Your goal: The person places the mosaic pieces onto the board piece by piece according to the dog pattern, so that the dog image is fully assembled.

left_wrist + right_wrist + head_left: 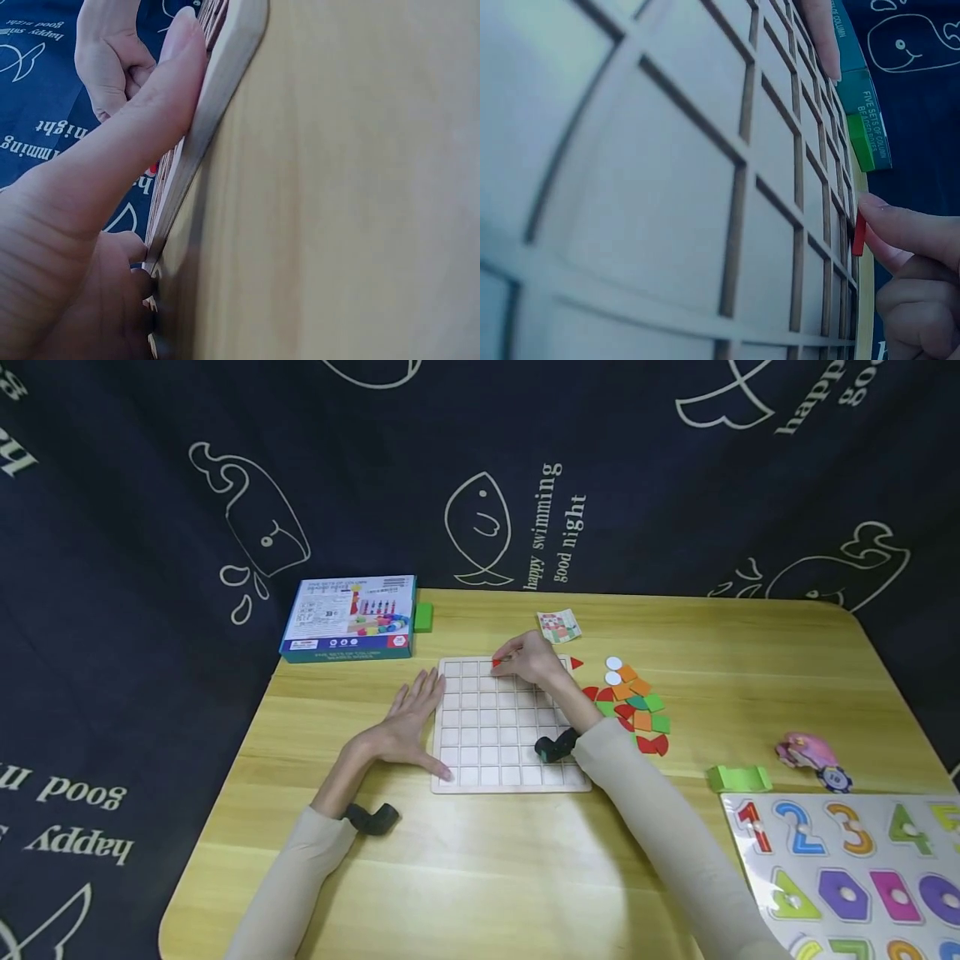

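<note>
My right hand [529, 658] pinches a thin red piece [859, 234] between thumb and fingers, at the far edge of a wooden grid board [470, 735]. The piece appears edge-on in the right wrist view, close over the far row of squares. Along the board's left side my left hand [401, 731] lies with fingers spread, the thumb at the near corner and the fingertips at the far left. In the left wrist view its thumb [150, 124] rests against the board's rim. A red triangle [577, 662] lies just beyond the board's far right corner.
Red, green, orange and white pieces [642, 720] lie scattered right of the board. A small picture card [558, 626] sits behind it. A blue toy box [348, 618] and green block [423, 617] stand back left. A number puzzle [813, 852], green holder [739, 778] and pink toy [808, 750] are at right.
</note>
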Demonstrator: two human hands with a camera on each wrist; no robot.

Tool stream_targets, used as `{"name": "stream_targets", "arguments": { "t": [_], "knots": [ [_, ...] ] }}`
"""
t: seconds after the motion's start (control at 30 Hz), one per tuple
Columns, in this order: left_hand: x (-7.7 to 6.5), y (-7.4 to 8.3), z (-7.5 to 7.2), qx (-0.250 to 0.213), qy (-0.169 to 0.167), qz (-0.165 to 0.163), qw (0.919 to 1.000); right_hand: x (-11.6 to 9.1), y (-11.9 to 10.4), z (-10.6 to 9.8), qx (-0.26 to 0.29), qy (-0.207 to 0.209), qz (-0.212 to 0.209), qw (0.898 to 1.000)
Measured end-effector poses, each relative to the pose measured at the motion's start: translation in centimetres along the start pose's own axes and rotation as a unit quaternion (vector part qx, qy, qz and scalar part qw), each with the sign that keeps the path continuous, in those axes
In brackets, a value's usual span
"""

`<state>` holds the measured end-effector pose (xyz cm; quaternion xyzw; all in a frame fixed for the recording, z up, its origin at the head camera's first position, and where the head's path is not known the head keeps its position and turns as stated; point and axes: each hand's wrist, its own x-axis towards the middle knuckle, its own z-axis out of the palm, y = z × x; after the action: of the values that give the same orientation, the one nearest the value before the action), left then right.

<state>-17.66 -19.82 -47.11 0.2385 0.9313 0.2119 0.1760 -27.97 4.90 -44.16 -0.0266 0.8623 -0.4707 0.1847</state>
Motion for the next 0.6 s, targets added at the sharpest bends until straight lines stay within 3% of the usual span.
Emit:
{"name": "stream_targets", "arguments": {
  "t": [0.6],
  "knots": [
    [0.1, 0.0, 0.2, -0.012, 0.007, 0.006, 0.9999, -0.2, 1.1, -0.8, -0.005, 0.017, -0.001, 1.0]
  ]
}}
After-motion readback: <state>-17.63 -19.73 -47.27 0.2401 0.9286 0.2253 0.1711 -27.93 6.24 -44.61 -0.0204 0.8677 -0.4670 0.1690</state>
